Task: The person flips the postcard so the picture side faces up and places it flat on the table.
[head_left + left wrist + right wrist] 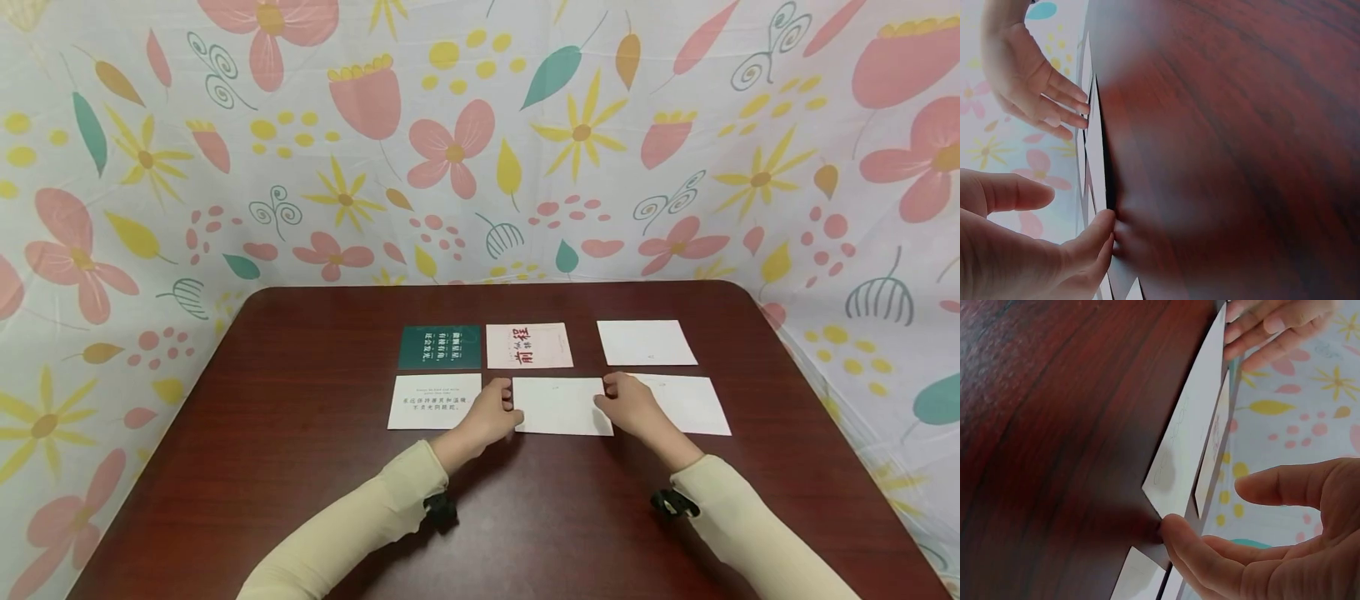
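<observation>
A blank-looking white card (562,408) lies in the front row between my two hands. My left hand (489,416) is at its left end; in the left wrist view the fingertips (1105,220) meet the card's edge and the thumb stands apart. At the opposite end is my right hand (636,408), its fingertip (1175,526) at the card's corner in the right wrist view, thumb also lifted away. Left of it lies a white card with printed Chinese text (426,402), partly behind my left hand. Another white card (697,406) is partly covered by my right hand.
Behind these, a dark green card (439,347), a pale pink card with red characters (528,346) and a white card (647,342) form a back row. All lie on a dark red-brown wooden table (300,400). A floral-patterned cloth (450,225) hangs around it.
</observation>
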Available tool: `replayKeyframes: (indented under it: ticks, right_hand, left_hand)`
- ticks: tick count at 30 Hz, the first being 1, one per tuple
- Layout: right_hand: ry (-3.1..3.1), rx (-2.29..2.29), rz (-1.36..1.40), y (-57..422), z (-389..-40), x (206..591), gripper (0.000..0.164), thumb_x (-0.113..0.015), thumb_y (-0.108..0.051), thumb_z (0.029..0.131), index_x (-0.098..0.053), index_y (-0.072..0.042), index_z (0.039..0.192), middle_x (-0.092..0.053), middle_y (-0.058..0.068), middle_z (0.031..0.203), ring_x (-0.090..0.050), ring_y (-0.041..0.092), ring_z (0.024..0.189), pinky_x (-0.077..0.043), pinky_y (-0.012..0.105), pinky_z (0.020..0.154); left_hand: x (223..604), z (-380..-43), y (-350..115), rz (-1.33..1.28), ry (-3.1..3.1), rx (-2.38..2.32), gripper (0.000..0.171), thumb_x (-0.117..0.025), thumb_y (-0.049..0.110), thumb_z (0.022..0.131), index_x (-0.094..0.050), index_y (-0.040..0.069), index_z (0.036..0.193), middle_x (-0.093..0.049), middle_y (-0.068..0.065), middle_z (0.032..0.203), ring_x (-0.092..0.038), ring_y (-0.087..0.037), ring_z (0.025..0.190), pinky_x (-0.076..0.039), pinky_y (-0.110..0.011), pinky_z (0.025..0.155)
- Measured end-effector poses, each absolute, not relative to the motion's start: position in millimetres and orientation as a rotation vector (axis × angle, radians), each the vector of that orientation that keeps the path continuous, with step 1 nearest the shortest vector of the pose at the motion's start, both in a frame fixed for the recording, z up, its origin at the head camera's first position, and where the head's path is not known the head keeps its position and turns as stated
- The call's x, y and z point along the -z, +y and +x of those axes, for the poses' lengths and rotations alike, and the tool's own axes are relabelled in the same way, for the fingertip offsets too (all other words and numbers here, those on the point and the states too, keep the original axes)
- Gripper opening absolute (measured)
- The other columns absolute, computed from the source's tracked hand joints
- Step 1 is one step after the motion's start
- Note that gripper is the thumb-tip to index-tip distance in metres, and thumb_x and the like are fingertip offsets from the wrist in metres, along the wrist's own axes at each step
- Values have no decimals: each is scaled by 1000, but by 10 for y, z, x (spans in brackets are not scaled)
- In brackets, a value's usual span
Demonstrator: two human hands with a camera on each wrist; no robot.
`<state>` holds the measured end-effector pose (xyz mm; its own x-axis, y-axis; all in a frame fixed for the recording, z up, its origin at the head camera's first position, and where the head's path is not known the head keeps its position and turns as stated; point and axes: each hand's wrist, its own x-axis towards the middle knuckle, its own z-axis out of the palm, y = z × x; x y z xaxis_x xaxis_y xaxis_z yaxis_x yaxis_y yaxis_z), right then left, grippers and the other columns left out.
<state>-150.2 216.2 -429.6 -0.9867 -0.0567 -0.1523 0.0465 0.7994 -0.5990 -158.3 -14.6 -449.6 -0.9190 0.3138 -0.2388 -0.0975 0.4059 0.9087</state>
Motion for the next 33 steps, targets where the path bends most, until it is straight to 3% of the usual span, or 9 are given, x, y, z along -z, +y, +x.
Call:
replayKeyframes:
  ticks: [16, 22, 25, 28, 33]
  right_hand:
    - [2769, 1132, 40, 2189, -1525, 4349, 49, -58, -11, 90, -46, 19, 126, -59, 34, 109, -58, 45, 101, -51, 49, 79]
    - [2815, 1243, 45, 2221, -1543, 4412, 45, -58, -9, 86, -51, 19, 121, -62, 30, 102, -59, 39, 95, -51, 42, 74]
    - [2781, 1281, 93, 2203, -1522, 4368, 45, -58, -6, 86, -50, 17, 125, -60, 31, 109, -58, 41, 99, -51, 39, 70]
    - [2747, 1310, 145, 2193, -1518, 4342, 47, -56, 0, 84, -50, 14, 128, -58, 30, 115, -58, 37, 96, -47, 32, 55]
    - [2735, 1357, 166, 2213, -1544, 4374, 52, -46, 9, 77, -52, 11, 129, -58, 29, 117, -55, 20, 73, -34, 24, 41]
  left_hand:
    - [4555, -1602, -132, 178, 2309, -1545, 63, -59, -3, 83, -34, -12, 140, -51, -21, 120, -54, -29, 105, -50, -39, 86]
    - [4542, -1606, -147, 160, 2302, -1572, 61, -58, -6, 81, -37, -13, 138, -54, -23, 117, -55, -21, 95, -51, -32, 82]
    - [4547, -1617, -156, 166, 2312, -1571, 60, -58, -7, 80, -39, -14, 137, -54, -22, 114, -52, -17, 88, -50, -28, 78]
    - [4550, -1630, -166, 176, 2329, -1566, 59, -58, -8, 79, -42, -13, 135, -54, -20, 110, -50, -15, 85, -49, -26, 75]
    - [4559, -1671, -190, 199, 2366, -1576, 53, -59, -10, 77, -48, -11, 129, -52, -16, 104, -51, -16, 83, -49, -26, 70]
